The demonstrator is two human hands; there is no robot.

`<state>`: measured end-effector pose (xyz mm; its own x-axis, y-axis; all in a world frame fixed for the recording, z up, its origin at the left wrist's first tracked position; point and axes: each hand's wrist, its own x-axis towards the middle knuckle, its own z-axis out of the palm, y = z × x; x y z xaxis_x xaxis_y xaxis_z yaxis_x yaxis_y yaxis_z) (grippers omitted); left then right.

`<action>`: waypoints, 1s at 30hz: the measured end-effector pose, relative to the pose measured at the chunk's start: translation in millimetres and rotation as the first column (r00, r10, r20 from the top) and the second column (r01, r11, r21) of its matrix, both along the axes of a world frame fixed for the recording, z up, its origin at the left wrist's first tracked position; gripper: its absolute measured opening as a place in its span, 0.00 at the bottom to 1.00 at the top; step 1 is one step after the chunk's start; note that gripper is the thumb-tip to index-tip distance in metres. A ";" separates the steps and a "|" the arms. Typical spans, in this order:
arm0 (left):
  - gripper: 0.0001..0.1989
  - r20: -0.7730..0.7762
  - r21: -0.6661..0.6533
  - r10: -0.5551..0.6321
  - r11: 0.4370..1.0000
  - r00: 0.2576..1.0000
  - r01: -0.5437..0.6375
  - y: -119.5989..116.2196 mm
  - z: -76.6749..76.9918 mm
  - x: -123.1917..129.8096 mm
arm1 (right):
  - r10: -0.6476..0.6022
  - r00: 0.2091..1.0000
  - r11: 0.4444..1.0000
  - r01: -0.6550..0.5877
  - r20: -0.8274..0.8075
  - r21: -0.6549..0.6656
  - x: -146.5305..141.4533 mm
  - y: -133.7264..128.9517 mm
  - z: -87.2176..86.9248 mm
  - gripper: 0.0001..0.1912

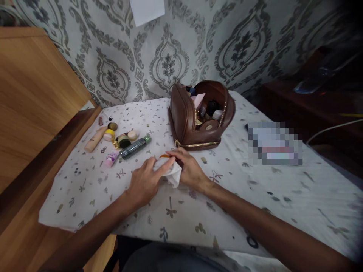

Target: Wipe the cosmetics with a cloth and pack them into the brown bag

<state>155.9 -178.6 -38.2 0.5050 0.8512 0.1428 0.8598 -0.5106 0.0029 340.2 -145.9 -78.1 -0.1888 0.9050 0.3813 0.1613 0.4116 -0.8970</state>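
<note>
Nearest me, both hands, (144, 183) left and (193, 170) right, pinch a white cloth (172, 174) around a small orange item (165, 155), just before the brown bag (184, 117). The cloth looks light and limp; I'd grip its bunched folds, the item's rim possibly slippery.

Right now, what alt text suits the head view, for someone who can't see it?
Left hand and right hand hold a white cloth and something orange over a patterned tablecloth. Beyond is an open brown bag of small items; a bottle and jars lie to its left.
</note>
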 end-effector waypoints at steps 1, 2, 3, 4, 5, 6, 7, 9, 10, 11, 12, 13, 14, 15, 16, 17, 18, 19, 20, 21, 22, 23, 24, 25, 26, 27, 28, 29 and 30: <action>0.34 -0.012 0.012 -0.007 1.000 1.000 0.007 0.6 1.2 0.7 | 0.021 1.000 1.000 -0.021 0.023 0.011 -0.4 -1.3 1.8 0.13; 0.35 -0.006 0.018 -0.012 1.000 1.000 0.012 2.2 2.7 0.6 | 0.048 0.998 0.999 -0.049 0.043 0.023 -0.4 -2.5 4.2 0.11; 0.34 0.015 0.021 -0.017 1.000 1.000 0.017 4.9 4.7 0.0 | 0.080 0.995 0.996 -0.082 0.056 0.030 -0.1 -3.5 7.2 0.12; 0.33 0.048 0.026 -0.025 0.999 0.999 0.024 8.9 7.5 -1.1 | 0.110 0.992 0.993 -0.112 0.057 0.034 0.7 -4.3 10.8 0.14; 0.32 0.091 0.034 -0.035 0.999 0.995 0.032 14.0 11.4 -2.4 | 0.143 0.989 0.989 -0.145 0.046 0.029 2.1 -5.1 14.8 0.17; 0.30 0.142 0.041 -0.048 0.998 0.989 0.042 20.0 16.6 -3.4 | 0.182 0.983 0.983 -0.182 0.021 0.012 4.0 -6.0 19.2 0.20; 0.26 0.194 0.046 -0.063 0.997 0.979 0.055 26.8 23.6 -3.7 | 0.226 0.974 0.974 -0.227 -0.020 -0.024 6.7 -7.1 23.9 0.22; 0.18 0.293 0.057 -0.084 0.996 0.952 0.070 41.7 42.6 -0.4 | 0.294 0.947 0.943 -0.309 -0.130 -0.122 14.6 -10.1 34.1 0.23; 0.14 0.329 0.058 -0.092 0.995 0.940 0.077 49.9 54.3 3.9 | 0.299 0.937 0.931 -0.328 -0.182 -0.159 20.1 -11.8 39.5 0.24; 0.11 0.351 0.067 -0.103 0.994 0.931 0.085 58.9 66.8 10.2 | 0.290 0.929 0.923 -0.335 -0.228 -0.191 26.7 -13.4 45.1 0.24; 0.08 0.356 0.079 -0.114 0.993 0.928 0.092 68.8 79.5 18.7 | 0.273 0.925 0.919 -0.332 -0.263 -0.214 34.5 -14.7 51.1 0.24; 0.06 0.342 0.100 -0.131 0.990 0.930 0.103 79.7 91.8 29.4 | 0.250 0.923 0.919 -0.321 -0.292 -0.228 43.3 -15.5 57.4 0.24; 0.05 0.311 0.130 -0.144 0.986 0.939 0.109 91.6 103.2 42.1 | 0.220 0.920 0.925 -0.302 -0.325 -0.231 53.0 -15.5 64.1 0.24; 0.07 0.255 0.152 -0.145 0.982 0.956 0.109 104.3 113.1 56.5 | 0.186 0.914 0.931 -0.281 -0.361 -0.232 63.3 -14.8 71.4 0.24; 0.09 0.196 0.193 -0.126 0.977 0.973 0.087 117.3 121.3 72.2 | 0.144 0.907 0.941 -0.249 -0.396 -0.228 73.9 -13.2 79.2 0.24; 0.10 0.131 0.229 -0.102 0.971 0.986 0.070 130.1 127.8 88.4 | 0.095 0.900 0.955 -0.203 -0.425 -0.215 84.5 -10.8 87.5 0.25; 0.09 0.077 0.252 -0.093 0.965 0.993 0.071 142.3 132.5 104.5 | 0.039 0.895 0.971 -0.139 -0.445 -0.195 94.8 -7.7 96.3 0.25; 0.10 0.028 0.257 -0.109 0.961 0.994 0.098 153.3 135.8 119.6 | -0.018 0.893 0.983 -0.066 -0.450 -0.170 104.3 -4.0 105.1 0.24; 0.13 -0.020 0.251 -0.126 0.960 0.992 0.127 162.9 137.9 133.2 | -0.066 0.895 0.990 0.004 -0.440 -0.139 113.1 0.4 113.7 0.24; 0.14 -0.066 0.233 -0.135 0.961 0.989 0.147 171.0 139.1 144.7 | -0.104 0.901 0.992 0.063 -0.421 -0.111 120.8 5.6 121.8 0.23; 0.15 -0.105 0.214 -0.142 0.964 0.984 0.161 177.4 139.7 153.5 | -0.133 0.908 0.991 0.108 -0.397 -0.085 127.4 11.5 128.8 0.23; 0.15 -0.136 0.196 -0.138 0.967 0.981 0.163 182.5 140.0 159.6 | -0.151 0.918 0.988 0.138 -0.368 -0.062 133.0 18.2 134.5 0.22; 0.15 -0.157 0.184 -0.130 0.970 0.979 0.158 186.2 140.0 162.9 | -0.165 0.927 0.986 0.161 -0.337 -0.039 137.6 25.7 138.6 0.21; 0.15 -0.169 0.177 -0.123 0.972 0.978 0.153 189.0 140.2 163.6 | -0.173 0.937 0.984 0.177 -0.303 -0.013 141.2 33.9 141.1 0.20; 0.15 -0.173 0.175 -0.118 0.973 0.978 0.148 191.0 140.4 162.1 | -0.179 0.948 0.982 0.190 -0.264 0.018 143.8 42.7 142.1 0.20; 0.15 -0.172 0.177 -0.111 0.974 0.979 0.142 192.3 140.7 159.0 | -0.189 0.958 0.977 0.205 -0.214 0.054 145.4 51.8 142.0 0.20; 0.15 -0.169 0.178 -0.103 0.975 0.980 0.133 193.3 141.2 155.0 | -0.203 0.969 0.972 0.217 -0.139 0.094 146.1 60.8 141.3 0.20; 0.15 -0.162 0.174 -0.092 0.977 0.982 0.121 193.9 141.8 150.6 | -0.222 0.974 0.966 0.226 -0.041 0.129 145.7 69.5 140.4 0.20; 0.15 -0.148 0.163 -0.082 0.981 0.986 0.106 194.4 142.4 146.4 | -0.244 0.966 0.961 0.230 0.083 0.156 144.3 77.5 139.9 0.20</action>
